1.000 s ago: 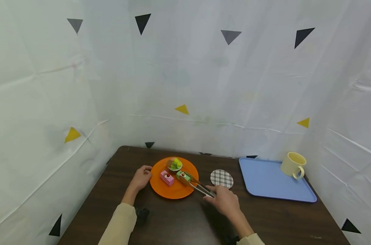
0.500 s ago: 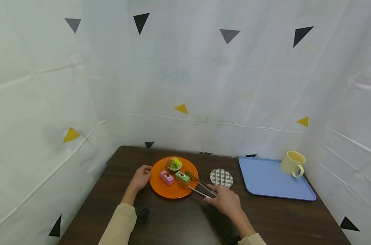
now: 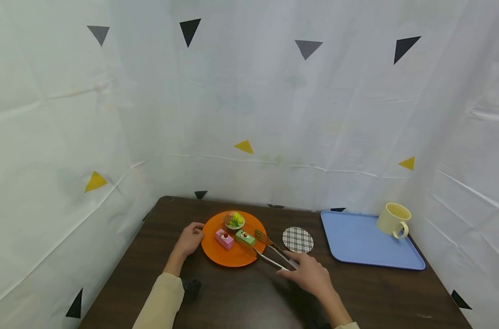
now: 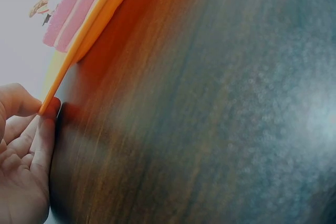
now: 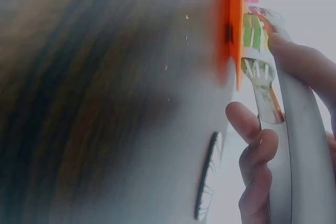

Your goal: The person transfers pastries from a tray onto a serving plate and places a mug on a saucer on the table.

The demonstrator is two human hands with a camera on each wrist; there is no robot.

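L hand is pinching left rim of plate; R hand is gripping tongs, tips standing apart just beside green cake, which is sitting on plate right of pink cake, w/ bowl on far side.

This looks like a makeshift booth, in what building I cannot tell. Creased white sheets with scattered triangles enclose three sides of a dark desk.
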